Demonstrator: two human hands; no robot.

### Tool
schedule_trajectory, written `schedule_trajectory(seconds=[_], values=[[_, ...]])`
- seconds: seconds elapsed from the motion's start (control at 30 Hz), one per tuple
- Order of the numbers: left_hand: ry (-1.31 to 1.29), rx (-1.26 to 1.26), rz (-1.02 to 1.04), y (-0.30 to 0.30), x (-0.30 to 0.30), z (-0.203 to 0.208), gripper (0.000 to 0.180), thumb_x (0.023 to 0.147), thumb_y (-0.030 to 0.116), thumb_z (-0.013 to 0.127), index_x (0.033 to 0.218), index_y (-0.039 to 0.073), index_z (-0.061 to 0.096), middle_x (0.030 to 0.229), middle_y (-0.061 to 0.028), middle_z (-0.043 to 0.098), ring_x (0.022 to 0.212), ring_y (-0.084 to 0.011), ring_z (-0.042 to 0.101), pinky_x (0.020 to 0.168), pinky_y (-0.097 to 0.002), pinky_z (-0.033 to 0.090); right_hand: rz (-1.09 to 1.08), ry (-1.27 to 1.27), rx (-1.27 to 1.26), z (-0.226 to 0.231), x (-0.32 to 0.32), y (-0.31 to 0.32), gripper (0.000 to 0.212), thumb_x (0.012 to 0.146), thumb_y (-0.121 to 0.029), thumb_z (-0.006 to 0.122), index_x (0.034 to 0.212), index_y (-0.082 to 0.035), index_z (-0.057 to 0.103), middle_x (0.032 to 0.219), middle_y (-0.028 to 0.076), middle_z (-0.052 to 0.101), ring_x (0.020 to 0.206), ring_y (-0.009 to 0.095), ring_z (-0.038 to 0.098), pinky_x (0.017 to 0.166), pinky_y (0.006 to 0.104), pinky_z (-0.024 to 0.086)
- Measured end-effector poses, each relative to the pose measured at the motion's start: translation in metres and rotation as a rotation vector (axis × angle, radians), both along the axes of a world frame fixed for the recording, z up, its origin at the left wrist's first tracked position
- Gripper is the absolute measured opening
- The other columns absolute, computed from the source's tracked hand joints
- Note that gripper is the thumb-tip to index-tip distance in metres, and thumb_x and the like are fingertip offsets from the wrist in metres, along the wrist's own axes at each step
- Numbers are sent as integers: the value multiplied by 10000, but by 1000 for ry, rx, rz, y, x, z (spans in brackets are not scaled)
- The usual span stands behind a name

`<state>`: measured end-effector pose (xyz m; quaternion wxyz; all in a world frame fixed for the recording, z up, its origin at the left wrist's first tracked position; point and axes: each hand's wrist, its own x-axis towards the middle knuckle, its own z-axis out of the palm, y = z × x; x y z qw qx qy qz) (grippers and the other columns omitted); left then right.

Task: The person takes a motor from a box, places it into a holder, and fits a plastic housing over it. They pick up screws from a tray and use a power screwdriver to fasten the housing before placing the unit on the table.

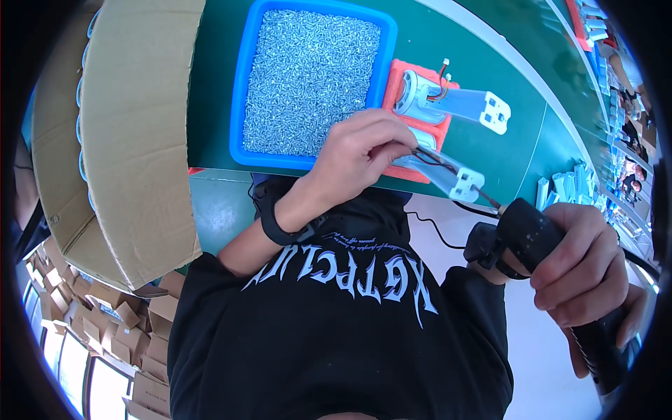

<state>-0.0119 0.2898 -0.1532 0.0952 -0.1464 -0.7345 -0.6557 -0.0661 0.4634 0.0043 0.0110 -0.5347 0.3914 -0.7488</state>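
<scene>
My right hand (584, 269) is wrapped round a black electric screwdriver (532, 234), whose thin bit reaches the white end of a plastic part (458, 180). This part is long, with a pale bracket at its end and dark wires (435, 162) along it. At its other end my left hand (364, 150) is closed in a pinch on it, beside the wires; the fingertips hide the exact grip. A second such part (458, 105), with a round white housing and loose coloured wires, rests in a red foam holder (395, 75) just beyond.
A blue tray (236, 133) full of small silver screws stands on the green table (483, 52), left of the holder. An open cardboard box (147, 133) rises at the left. Several pale plastic parts (570, 187) lie at the right. Cardboard boxes (115, 322) pile up at lower left.
</scene>
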Motion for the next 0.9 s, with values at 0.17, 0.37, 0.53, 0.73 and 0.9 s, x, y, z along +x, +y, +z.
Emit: schedule_trajectory(seconds=[0.17, 0.37, 0.53, 0.73, 0.9], values=[[-149, 77, -2, 3, 3, 0, 129, 714, 15, 701, 818, 47, 631, 756, -65, 634, 674, -230, 603, 641, -306, 446, -27, -82, 52, 2, -4, 10, 435, 805, -208, 708, 1132, -38, 477, 727, 99, 605, 487, 183, 605, 420, 271, 536], [-97, 11, -11, 3, 0, 1, 122, 726, 16, 692, 826, 50, 632, 759, -64, 634, 679, -231, 606, 654, -321, 453, -144, -98, 12, 7, 0, 35, 597, 692, -542, 753, 1022, -85, 556, 699, 34, 629, 516, 119, 634, 522, 213, 561], [-27, 15, -3, 0, 3, 5, 133, 716, -27, 684, 827, 34, 644, 757, -74, 637, 685, -225, 616, 631, -314, 471, -170, -151, -146, 17, 5, 58, 487, 721, -421, 765, 1005, -87, 554, 674, 20, 620, 499, 118, 621, 501, 221, 567], [-49, 205, -75, -2, 9, 9, 141, 710, -84, 671, 818, 7, 671, 766, -91, 655, 708, -206, 637, 601, -286, 495, -299, -226, -210, 14, 12, 56, 431, 734, -360, 776, 993, -94, 557, 659, -9, 614, 500, 97, 617, 501, 218, 573], [-48, 174, -93, 1, 12, 9, 135, 727, -78, 668, 831, 7, 688, 796, -90, 673, 732, -197, 649, 616, -277, 506, -303, -209, -229, 12, 11, 59, 433, 731, -362, 777, 989, -95, 556, 664, -1, 618, 499, 98, 617, 496, 221, 573]])
